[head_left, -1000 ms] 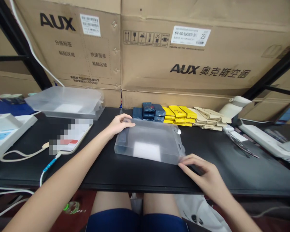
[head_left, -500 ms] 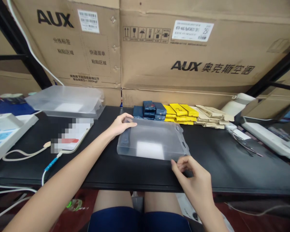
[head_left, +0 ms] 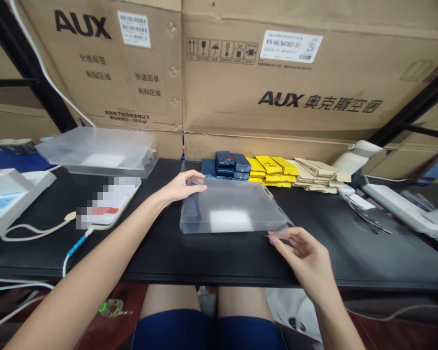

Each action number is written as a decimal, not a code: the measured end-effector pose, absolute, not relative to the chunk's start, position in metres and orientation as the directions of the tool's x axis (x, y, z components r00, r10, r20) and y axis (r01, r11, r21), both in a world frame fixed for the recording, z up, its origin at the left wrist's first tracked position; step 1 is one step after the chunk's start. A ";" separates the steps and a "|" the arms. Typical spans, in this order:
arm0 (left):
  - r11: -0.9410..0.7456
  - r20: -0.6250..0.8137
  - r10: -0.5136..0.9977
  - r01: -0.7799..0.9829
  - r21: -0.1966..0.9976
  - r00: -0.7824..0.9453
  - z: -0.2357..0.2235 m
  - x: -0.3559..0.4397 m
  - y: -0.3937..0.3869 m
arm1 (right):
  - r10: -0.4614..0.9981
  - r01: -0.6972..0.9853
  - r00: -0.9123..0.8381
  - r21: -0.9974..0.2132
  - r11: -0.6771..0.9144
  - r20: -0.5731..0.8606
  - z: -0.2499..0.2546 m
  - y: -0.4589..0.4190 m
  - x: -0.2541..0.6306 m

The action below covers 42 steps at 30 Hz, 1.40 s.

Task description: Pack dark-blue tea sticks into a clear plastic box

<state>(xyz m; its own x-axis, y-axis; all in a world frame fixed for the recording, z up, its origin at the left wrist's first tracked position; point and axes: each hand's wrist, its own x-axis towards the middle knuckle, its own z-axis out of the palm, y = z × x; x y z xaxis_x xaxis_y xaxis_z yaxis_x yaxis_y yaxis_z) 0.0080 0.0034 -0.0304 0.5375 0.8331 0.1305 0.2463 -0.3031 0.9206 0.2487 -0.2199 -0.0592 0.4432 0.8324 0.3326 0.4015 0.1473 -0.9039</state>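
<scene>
A flat, clear plastic box (head_left: pixel 229 206) with a white label on it lies on the black desk (head_left: pixel 211 257) in front of me. My left hand (head_left: pixel 186 187) grips its far left corner, thumb on top and fingers behind the edge. At the near right corner, my right hand (head_left: pixel 299 245) pinches a clear flap of the box between thumb and fingertips. The flap edges at the right end stick out. Behind the box stand small dark blue packets (head_left: pixel 226 165), yellow packets (head_left: pixel 272 170) and beige packets (head_left: pixel 317 174).
More clear plastic boxes (head_left: pixel 98 150) lie at the back left. A phone (head_left: pixel 113 201) with a cable rests left of my arm. Glasses (head_left: pixel 365 211), a white bottle (head_left: pixel 359 158) and a white device (head_left: pixel 405 206) stand right. Large cartons (head_left: pixel 219 97) line the back.
My right hand has moved slightly right and up and now pinches the flap at the box's near right corner. The box's near edge has shifted a little away from me. My left hand stays put.
</scene>
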 end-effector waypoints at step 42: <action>0.010 -0.039 0.863 0.060 0.998 0.504 -0.034 0.004 0.007 | 0.899 0.322 0.361 -0.938 0.127 0.246 -0.046 -0.202 0.294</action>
<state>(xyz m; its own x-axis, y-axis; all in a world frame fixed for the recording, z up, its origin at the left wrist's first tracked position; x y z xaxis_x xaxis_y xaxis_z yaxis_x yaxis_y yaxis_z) 0.0039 0.0067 -0.0339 0.5041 0.8628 -0.0392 0.0599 0.0103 0.9981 0.2936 -0.2023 -0.0465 0.3614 0.8994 0.2459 0.3220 0.1271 -0.9381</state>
